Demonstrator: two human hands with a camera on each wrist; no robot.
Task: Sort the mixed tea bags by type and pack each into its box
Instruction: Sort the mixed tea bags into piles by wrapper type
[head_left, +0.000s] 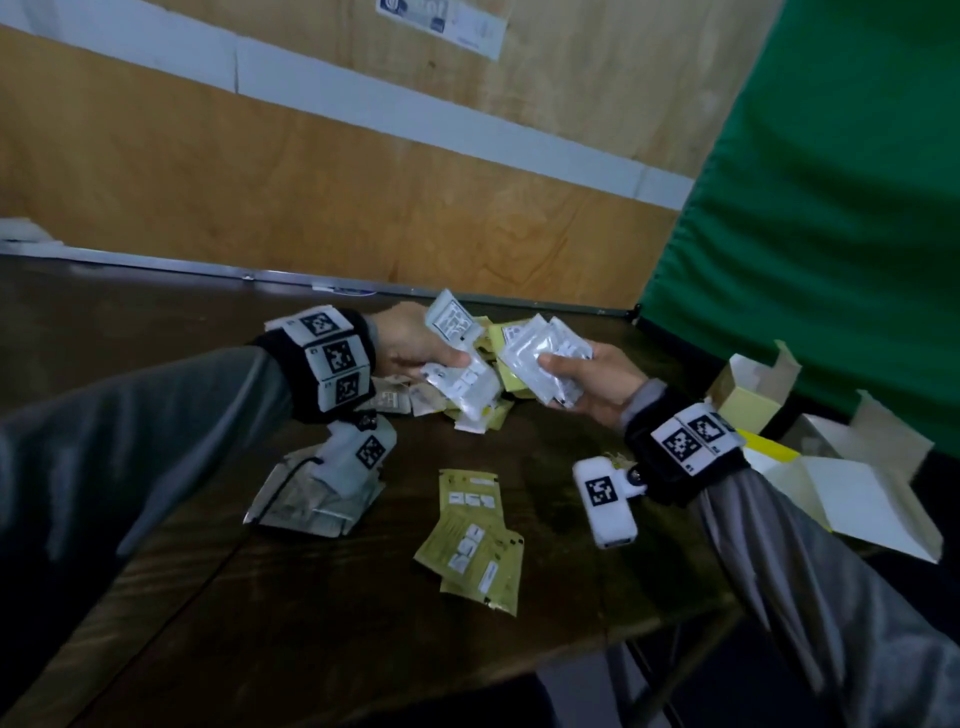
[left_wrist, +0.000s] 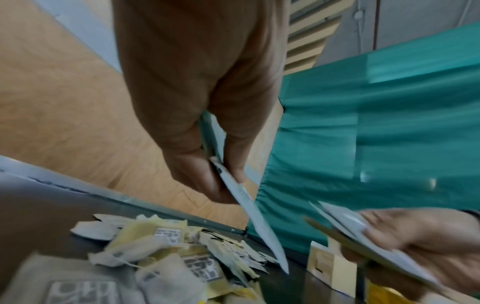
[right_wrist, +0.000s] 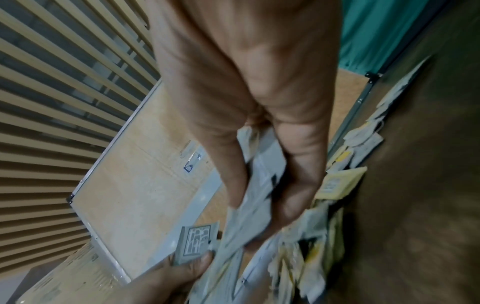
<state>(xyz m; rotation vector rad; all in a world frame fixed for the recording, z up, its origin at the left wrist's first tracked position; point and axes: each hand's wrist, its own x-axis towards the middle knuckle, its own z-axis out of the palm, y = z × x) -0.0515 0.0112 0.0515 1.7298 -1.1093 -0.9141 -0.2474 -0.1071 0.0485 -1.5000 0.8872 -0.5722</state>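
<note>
Left hand (head_left: 410, 343) pinches white sachets (head_left: 457, 332) between thumb and fingers, above mixed tea bag pile (head_left: 488, 405) at far edge of table (head_left: 311, 623); right hand (head_left: 597, 379) grips fanned stack of white sachets (head_left: 540, 348), thumb on top, just beside left hand; yellow-green sachets (head_left: 475, 540) lie grouped at table centre; silver-beige sachets (head_left: 306, 499) lie under left wrist; open boxes (head_left: 753, 395) stand at right edge, near green curtain (head_left: 831, 208).
</note>
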